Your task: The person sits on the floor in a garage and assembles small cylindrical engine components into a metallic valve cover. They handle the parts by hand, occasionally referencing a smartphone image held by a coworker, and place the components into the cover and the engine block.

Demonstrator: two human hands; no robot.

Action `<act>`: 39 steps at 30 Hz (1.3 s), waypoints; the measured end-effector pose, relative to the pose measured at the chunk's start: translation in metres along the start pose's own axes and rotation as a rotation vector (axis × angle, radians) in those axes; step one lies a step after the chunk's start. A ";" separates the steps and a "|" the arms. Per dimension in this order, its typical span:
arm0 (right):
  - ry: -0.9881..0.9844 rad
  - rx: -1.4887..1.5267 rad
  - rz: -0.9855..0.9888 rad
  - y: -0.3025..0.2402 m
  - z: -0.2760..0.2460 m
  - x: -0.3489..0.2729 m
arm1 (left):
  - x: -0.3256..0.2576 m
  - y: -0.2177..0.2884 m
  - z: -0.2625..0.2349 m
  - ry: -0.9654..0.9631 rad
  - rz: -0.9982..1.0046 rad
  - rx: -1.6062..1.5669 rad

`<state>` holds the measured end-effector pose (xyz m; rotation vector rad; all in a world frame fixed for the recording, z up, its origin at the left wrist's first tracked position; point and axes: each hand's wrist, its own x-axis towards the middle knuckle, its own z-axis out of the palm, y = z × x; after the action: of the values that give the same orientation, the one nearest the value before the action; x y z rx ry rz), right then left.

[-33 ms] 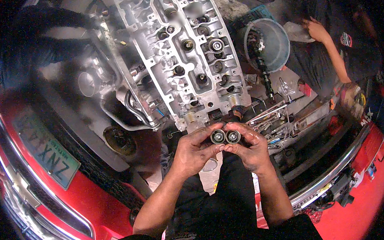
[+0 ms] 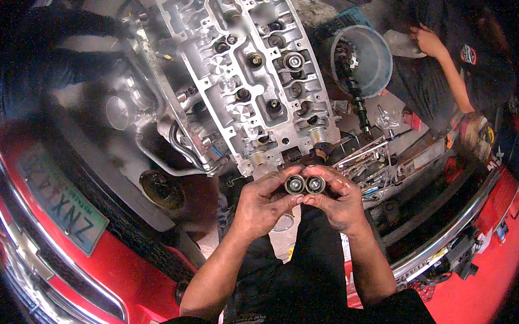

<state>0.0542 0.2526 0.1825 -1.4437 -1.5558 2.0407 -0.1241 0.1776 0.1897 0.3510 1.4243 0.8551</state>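
Observation:
Two round metal valve lifters are held side by side with their hollow ends facing up. My left hand [image 2: 267,200] grips the left lifter [image 2: 295,185] between thumb and fingers. The right lifter [image 2: 315,184] is pinched the same way in my right hand [image 2: 340,199]. Both thumbs meet below the pair, and the lifters' rims seem to touch. Just beyond my hands lies an aluminium cylinder head [image 2: 261,90] with rows of round bores. One similar lifter [image 2: 294,61] sits on its right row, hollow end up.
At right stand a translucent bucket [image 2: 388,67] and a dark camshaft [image 2: 359,101] leaning in it. Hand tools [image 2: 368,156] lie below. A co-worker's hand [image 2: 429,40] holds a pale sheet or bag. Red bumpers [image 2: 130,268] flank me, and pipes [image 2: 153,156] lie left.

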 end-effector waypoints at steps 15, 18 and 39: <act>-0.013 -0.045 -0.061 -0.006 0.011 0.007 | -0.001 -0.009 -0.012 0.007 0.041 0.069; -0.016 -0.040 -0.097 -0.002 0.012 0.008 | 0.000 -0.010 -0.012 0.010 0.020 0.075; -0.039 -0.036 -0.004 -0.015 0.021 0.015 | -0.001 -0.011 -0.018 0.052 -0.015 -0.074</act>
<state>0.0250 0.2556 0.1853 -1.4204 -1.6170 2.0610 -0.1380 0.1641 0.1799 0.2633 1.4382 0.9076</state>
